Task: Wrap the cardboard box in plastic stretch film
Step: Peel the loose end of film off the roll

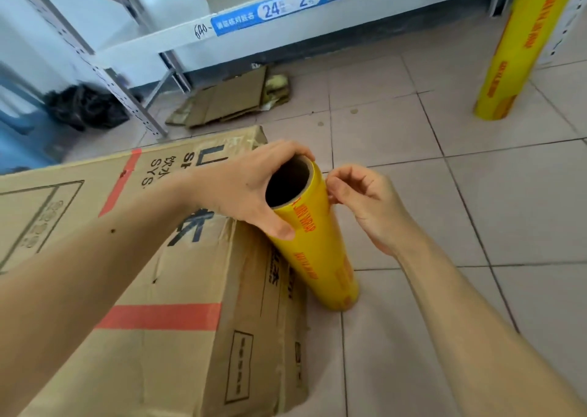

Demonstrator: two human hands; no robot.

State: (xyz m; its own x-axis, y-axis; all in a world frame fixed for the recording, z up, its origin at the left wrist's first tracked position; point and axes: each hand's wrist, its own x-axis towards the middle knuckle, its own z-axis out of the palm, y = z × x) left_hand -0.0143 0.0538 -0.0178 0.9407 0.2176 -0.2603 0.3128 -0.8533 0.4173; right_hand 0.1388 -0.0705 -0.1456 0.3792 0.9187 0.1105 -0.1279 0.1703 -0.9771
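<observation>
A large brown cardboard box (133, 289) with red tape strips and dark print lies on the tiled floor at the left. A yellow roll of stretch film (314, 248) with red lettering stands on the floor against the box's right side, its open cardboard core facing up. My left hand (251, 191) grips the roll's top end, fingers over the rim and thumb on its side. My right hand (365, 200) is at the roll's upper right edge, its fingertips pinching at the film there.
A second, taller yellow film roll (521, 48) stands upright at the far right. Flattened cardboard (232, 99) lies on the floor under a white metal shelf rack (197, 35). A black plastic bag (85, 105) sits at the left by the rack's leg.
</observation>
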